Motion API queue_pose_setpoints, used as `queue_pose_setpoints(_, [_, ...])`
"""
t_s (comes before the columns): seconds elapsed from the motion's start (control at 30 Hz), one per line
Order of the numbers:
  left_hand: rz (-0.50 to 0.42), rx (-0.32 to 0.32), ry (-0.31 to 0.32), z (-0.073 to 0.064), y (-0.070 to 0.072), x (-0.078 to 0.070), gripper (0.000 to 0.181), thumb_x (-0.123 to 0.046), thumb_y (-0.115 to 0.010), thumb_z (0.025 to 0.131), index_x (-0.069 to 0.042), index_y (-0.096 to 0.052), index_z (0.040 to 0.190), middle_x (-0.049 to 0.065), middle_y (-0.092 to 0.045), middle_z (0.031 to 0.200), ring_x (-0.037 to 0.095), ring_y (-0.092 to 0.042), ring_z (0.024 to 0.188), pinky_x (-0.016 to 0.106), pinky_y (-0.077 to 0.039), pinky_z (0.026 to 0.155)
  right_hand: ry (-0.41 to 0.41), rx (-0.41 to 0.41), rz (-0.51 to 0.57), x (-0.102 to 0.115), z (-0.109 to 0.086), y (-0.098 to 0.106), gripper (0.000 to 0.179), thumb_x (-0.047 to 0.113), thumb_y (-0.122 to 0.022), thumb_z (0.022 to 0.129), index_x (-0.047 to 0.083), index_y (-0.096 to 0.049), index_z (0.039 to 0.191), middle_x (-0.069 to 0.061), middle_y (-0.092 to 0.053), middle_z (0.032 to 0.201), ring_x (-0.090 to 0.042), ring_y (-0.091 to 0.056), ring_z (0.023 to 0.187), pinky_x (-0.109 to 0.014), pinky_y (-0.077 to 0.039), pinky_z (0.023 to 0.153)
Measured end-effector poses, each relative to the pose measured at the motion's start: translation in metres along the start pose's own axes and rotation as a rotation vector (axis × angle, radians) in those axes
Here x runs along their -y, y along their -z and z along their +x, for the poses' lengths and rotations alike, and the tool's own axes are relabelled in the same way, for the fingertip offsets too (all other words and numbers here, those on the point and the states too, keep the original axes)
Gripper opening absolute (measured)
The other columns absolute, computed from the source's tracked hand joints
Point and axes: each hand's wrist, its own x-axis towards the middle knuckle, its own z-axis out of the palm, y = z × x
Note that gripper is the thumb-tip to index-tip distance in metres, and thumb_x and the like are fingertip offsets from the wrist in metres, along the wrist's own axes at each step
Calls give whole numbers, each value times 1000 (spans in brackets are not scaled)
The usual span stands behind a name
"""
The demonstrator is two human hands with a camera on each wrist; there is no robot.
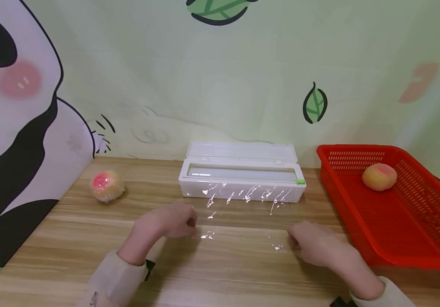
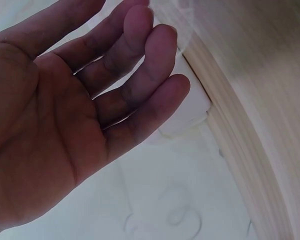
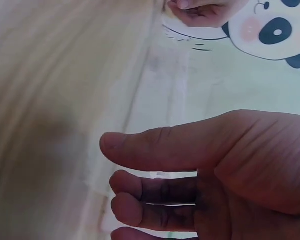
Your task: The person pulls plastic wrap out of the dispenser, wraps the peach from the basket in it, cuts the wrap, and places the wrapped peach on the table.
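A sheet of clear plastic wrap (image 1: 207,235) stretches toward me from the white wrap dispenser (image 1: 193,187), whose lid stands open at the back. My left hand (image 1: 175,219) pinches the sheet's left side, just above the wooden table. On the right, my right hand (image 1: 316,243) pinches the other side. Curved fingers (image 2: 160,55) show in the left wrist view, where the thumb's grip is not clear. In the right wrist view the thumb (image 3: 140,150) lies close over the bent fingers, and the film is hard to make out.
At the left lies a peach (image 1: 106,186) in shiny clear film. A red basket (image 1: 392,226) stands at the right, holding another peach (image 1: 379,177). Behind the table (image 1: 51,251) rises a printed wall cloth (image 1: 243,85). The dispenser carries a green slider (image 1: 300,181).
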Motion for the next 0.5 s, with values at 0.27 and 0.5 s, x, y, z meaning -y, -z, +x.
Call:
queue_pose_setpoints(0.27, [-1, -5, -38, 1, 3, 1, 10, -17, -73, 96, -11, -65, 94, -1, -61, 84, 17, -58, 79, 40, -51, 74, -67, 9, 21, 9, -11, 26, 17, 17, -79, 87, 17, -64, 94, 6, -57, 73, -17, -51, 65, -35, -47, 60])
queue_pose_setpoints(0.5, [-13, -23, -65, -1, 6, 1, 8, -14, -70, 97, -8, -65, 99, 1, -60, 86, 18, -57, 80, 40, -51, 75, -19, -98, -13, 17, -27, 50, 26, 32, -81, 88, 19, -63, 101, 10, -58, 79, -13, -52, 69, -31, -47, 59])
